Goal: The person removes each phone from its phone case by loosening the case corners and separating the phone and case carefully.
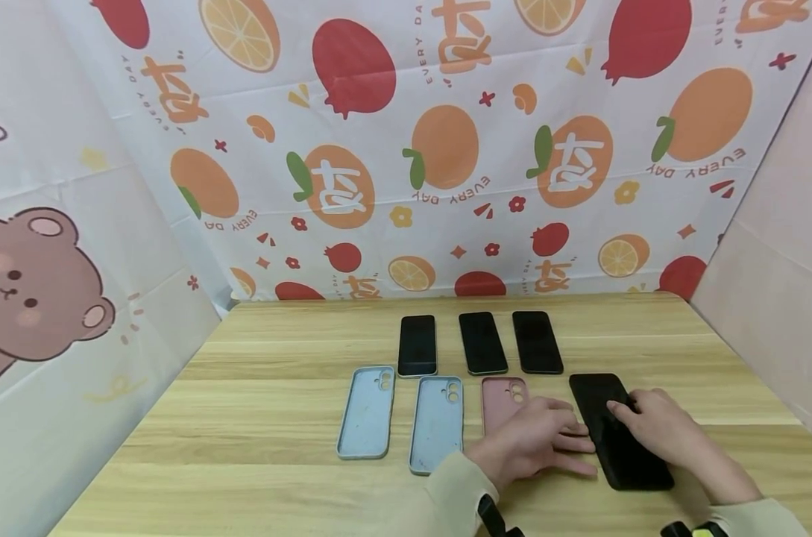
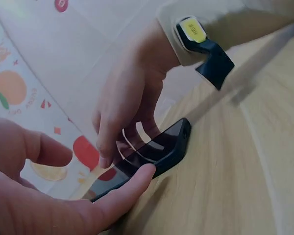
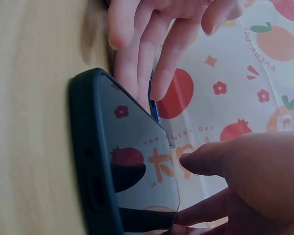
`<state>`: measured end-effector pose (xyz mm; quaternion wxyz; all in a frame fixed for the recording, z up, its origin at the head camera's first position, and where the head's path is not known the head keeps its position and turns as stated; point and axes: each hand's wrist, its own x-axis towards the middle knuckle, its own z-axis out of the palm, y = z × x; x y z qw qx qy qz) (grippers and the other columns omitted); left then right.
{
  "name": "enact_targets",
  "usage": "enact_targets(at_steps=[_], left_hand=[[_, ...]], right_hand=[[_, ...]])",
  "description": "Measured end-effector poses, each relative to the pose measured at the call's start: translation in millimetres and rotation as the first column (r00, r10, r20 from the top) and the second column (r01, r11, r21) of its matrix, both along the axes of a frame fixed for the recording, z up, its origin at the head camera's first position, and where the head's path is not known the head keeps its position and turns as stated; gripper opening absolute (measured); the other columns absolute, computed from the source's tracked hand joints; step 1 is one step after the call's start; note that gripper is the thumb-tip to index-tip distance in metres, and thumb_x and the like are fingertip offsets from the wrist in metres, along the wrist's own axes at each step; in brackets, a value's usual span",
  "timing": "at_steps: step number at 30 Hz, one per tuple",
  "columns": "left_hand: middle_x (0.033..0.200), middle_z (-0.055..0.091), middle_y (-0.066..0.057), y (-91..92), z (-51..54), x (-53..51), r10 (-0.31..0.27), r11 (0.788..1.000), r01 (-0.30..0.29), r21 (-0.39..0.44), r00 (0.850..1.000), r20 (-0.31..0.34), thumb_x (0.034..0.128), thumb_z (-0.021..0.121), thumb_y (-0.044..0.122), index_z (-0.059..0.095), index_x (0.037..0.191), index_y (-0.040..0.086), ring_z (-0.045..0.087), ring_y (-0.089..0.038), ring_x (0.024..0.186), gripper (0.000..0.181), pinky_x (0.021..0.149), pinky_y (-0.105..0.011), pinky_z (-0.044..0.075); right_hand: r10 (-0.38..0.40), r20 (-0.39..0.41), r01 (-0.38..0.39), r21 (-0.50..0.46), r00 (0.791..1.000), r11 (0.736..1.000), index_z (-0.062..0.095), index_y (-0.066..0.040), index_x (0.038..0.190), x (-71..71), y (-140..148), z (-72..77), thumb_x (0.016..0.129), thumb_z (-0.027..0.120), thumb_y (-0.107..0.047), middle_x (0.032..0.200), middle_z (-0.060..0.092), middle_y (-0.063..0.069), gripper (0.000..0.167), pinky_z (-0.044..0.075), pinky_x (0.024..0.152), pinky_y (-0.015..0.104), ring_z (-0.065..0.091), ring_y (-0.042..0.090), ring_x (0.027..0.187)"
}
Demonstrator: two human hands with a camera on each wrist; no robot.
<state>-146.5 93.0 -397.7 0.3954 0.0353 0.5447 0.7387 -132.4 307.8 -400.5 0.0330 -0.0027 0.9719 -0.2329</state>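
A phone in a black case (image 1: 614, 440) lies screen up on the wooden table, slanting away to the left. My left hand (image 1: 536, 440) reaches to its left side, fingers extended against the edge; the left wrist view shows a fingertip (image 2: 147, 171) touching the case's side. From the right, my right hand (image 1: 667, 429) bends over the phone, its thumb above the screen and its other fingers at the far side. In the right wrist view the black case (image 3: 88, 147) surrounds the reflective screen (image 3: 137, 161). A pink phone case (image 1: 499, 399) sits partly behind my left hand.
Three dark phones, a left one (image 1: 417, 347), a middle one (image 1: 482, 343) and a right one (image 1: 537, 341), lie in a row farther back. Two light-blue cases, one outer (image 1: 367, 412) and one inner (image 1: 438, 418), lie left of the pink case. A fruit-print cloth (image 1: 392, 156) hangs behind the table.
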Motion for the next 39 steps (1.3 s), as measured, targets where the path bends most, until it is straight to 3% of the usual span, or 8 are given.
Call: enact_targets(at_steps=[3, 10, 18, 25, 30, 34, 37, 39], left_hand=[[0.125, 0.059, -0.025, 0.8, -1.9, -1.0, 0.029, 0.999, -0.030, 0.030, 0.999, 0.038, 0.0880, 0.049, -0.003, 0.040, 0.141, -0.006, 0.060, -0.043, 0.118, 0.054, 0.093, -0.063, 0.051], [0.122, 0.057, -0.024, 0.8, -2.5, -1.2, 0.036, 0.997, -0.040, 0.062, 0.998, 0.060, 0.0987, 0.050, 0.004, 0.046, 0.132, -0.007, 0.058, -0.046, 0.120, 0.035, 0.099, -0.063, 0.047], [0.114, 0.057, -0.022, 1.9, -3.6, -2.0, 0.022, 0.998, -0.025, 0.053, 0.998, 0.051, 0.0999, 0.050, 0.007, 0.050, 0.124, -0.008, 0.061, -0.040, 0.114, 0.028, 0.102, -0.059, 0.047], [0.112, 0.059, -0.018, 3.4, -3.3, -1.4, -0.015, 0.996, 0.008, 0.087, 0.997, 0.079, 0.0932, 0.048, -0.002, 0.052, 0.120, -0.006, 0.062, -0.034, 0.107, 0.027, 0.102, -0.061, 0.045], [0.124, 0.063, -0.021, 3.4, -4.9, 0.2, -0.080, 0.994, 0.080, 0.077, 0.997, 0.005, 0.0922, 0.048, -0.004, 0.054, 0.125, -0.001, 0.059, -0.042, 0.121, 0.033, 0.101, -0.065, 0.043], [0.121, 0.066, -0.021, -0.2, -6.6, 1.4, -0.107, 0.994, 0.109, 0.014, 0.990, -0.090, 0.0971, 0.051, 0.000, 0.056, 0.125, 0.005, 0.062, -0.043, 0.116, 0.029, 0.096, -0.065, 0.047], [0.118, 0.069, -0.021, -4.5, -5.9, 0.6, -0.114, 0.993, 0.110, -0.034, 0.981, -0.157, 0.0998, 0.053, 0.004, 0.057, 0.124, 0.009, 0.065, -0.040, 0.112, 0.025, 0.089, -0.059, 0.054], [0.114, 0.071, -0.019, -7.5, -4.0, -0.9, -0.112, 0.992, 0.099, -0.075, 0.975, -0.194, 0.1006, 0.056, 0.011, 0.059, 0.122, 0.010, 0.068, -0.039, 0.107, 0.021, 0.081, -0.050, 0.059]], right_hand=[[-0.007, -0.003, 0.007, 0.018, 1.000, 1.000, 0.064, 0.004, 0.091, -0.8, -0.4, 0.2, 0.102, 0.051, -0.033, 0.086, 0.066, 0.014, 0.041, 0.048, 0.065, 0.041, 0.062, 0.027, 0.082], [-0.021, 0.011, 0.021, 0.043, 1.000, 0.999, 0.063, 0.012, 0.102, -0.9, -1.4, 1.4, 0.102, 0.050, -0.035, 0.099, 0.064, 0.028, 0.049, 0.051, 0.072, 0.052, 0.063, 0.040, 0.094], [-0.032, 0.041, 0.032, 0.009, 0.999, 0.999, 0.063, 0.002, 0.091, 0.5, -5.0, 3.2, 0.103, 0.048, -0.041, 0.079, 0.059, 0.007, 0.047, 0.044, 0.062, 0.036, 0.054, 0.021, 0.074], [-0.015, 0.051, 0.021, -0.111, 0.999, 0.994, 0.062, 0.003, 0.096, 2.9, -10.8, 0.3, 0.102, 0.051, -0.041, 0.082, 0.061, 0.005, 0.046, 0.043, 0.062, 0.030, 0.054, 0.017, 0.074], [-0.002, 0.054, 0.011, -0.172, 0.999, 0.985, 0.059, 0.004, 0.100, 5.6, -18.6, -1.0, 0.098, 0.059, -0.041, 0.087, 0.063, 0.006, 0.046, 0.045, 0.064, 0.028, 0.056, 0.016, 0.076], [0.006, 0.090, 0.018, -0.264, 0.996, 0.964, 0.056, 0.006, 0.104, 9.7, -26.2, -0.1, 0.095, 0.064, -0.040, 0.084, 0.060, 0.006, 0.048, 0.048, 0.055, 0.029, 0.055, 0.016, 0.063], [0.004, 0.122, 0.038, -0.343, 0.993, 0.938, 0.052, 0.007, 0.107, 12.7, -30.5, 2.4, 0.095, 0.064, -0.040, 0.083, 0.059, 0.007, 0.049, 0.049, 0.048, 0.031, 0.052, 0.017, 0.052], [0.006, 0.120, 0.040, -0.374, 0.993, 0.927, 0.050, 0.007, 0.110, 13.5, -32.0, 5.2, 0.097, 0.062, -0.039, 0.084, 0.059, 0.007, 0.050, 0.050, 0.049, 0.031, 0.053, 0.016, 0.055]])
